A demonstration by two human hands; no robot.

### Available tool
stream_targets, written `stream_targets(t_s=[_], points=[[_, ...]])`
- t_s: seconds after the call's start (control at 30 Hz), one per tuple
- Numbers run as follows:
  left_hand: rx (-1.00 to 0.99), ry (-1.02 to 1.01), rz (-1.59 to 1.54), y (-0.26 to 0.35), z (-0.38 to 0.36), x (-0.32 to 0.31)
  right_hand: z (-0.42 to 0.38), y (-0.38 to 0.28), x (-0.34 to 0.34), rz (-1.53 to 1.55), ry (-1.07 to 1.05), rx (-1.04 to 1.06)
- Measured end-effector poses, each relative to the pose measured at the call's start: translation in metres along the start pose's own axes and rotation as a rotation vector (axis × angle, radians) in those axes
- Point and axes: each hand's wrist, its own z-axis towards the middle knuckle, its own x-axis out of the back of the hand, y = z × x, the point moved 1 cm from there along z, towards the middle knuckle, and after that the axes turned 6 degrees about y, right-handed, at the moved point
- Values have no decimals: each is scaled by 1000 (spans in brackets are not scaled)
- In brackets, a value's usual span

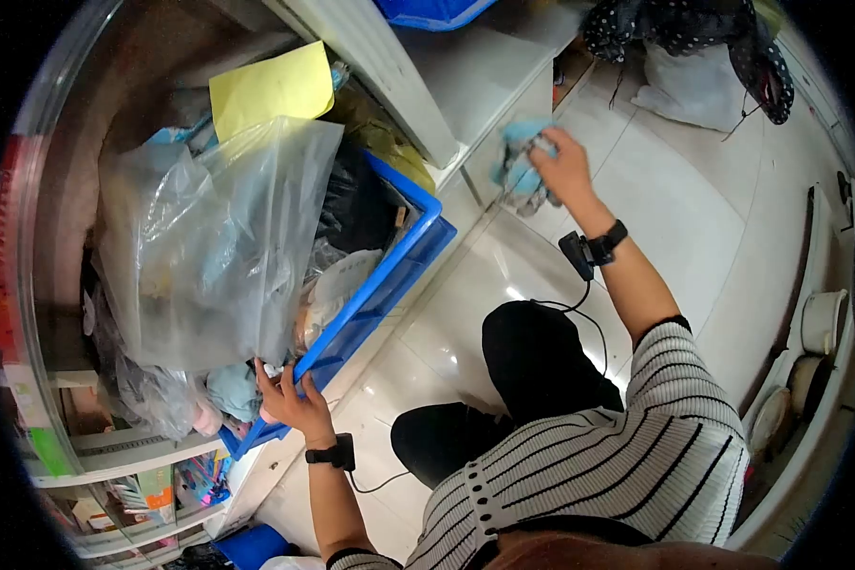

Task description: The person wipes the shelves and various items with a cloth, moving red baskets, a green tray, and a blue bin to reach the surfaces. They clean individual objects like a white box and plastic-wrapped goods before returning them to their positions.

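Note:
A light blue and grey cloth hangs from my right hand, whose fingers are closed on it beside the white cabinet's edge. My left hand rests at the near corner of a blue basket, its fingers bent over the rim and partly hidden. In the basket lie a large clear plastic bag, a yellow sheet, a black bag and some bundled cloth.
White shelving runs along the basket's far side. A white bag and a dotted dark cloth lie on the tiled floor at the top right. Shelves with small goods are at the lower left; pots stand at the right.

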Motion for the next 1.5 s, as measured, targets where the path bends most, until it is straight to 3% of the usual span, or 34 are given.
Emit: stream_targets(t_s=[0.1, 0.2, 0.3, 0.37, 0.5, 0.63, 0.8, 0.93, 1.07, 1.2, 1.27, 1.33, 1.37, 1.4, 1.43, 1.5], points=[[-6, -13, 27, -1, 0, 1, 47, -104, 33, 169, 164, 222], [-7, -16, 30, 2, 0, 2, 81, -124, 0, 231, 235, 526], [-15, -18, 18, 3, 1, 2, 76, -64, -62, -112, -221, 309], [-54, -9, 66, 1, 1, 3, 51, -39, -52, -348, -522, 135], [-90, 3, 57, 4, 2, 2, 3, 54, -26, -494, -496, -122], [-17, -42, 24, 2, 0, 1, -15, 93, 15, -636, -498, -191], [-92, 6, 71, 8, 5, 3, 7, 27, 36, -481, -582, -249], [-31, -21, 22, 3, 1, 1, 32, -38, 9, 80, -205, 151], [-65, -7, 48, 5, 1, 0, 58, -119, -16, 275, 192, 461], [-87, -7, 107, 1, 1, -1, 79, -111, -54, 292, 128, 504], [-99, 8, 109, 4, 4, 0, 105, -63, -77, 196, 321, 174], [-72, 12, 51, 4, 3, 0, 118, -42, -29, 212, 480, -122], [-62, 14, 47, 2, 2, -1, 121, -3, -16, 112, 681, -54], [-78, 19, 66, -1, 1, -2, 122, 35, -1, 47, 783, -197], [-95, 21, 88, -3, 0, -1, 113, 71, 10, 126, 782, -389], [-91, 21, 83, -2, 0, 0, 85, 121, 38, -45, 556, -478]])
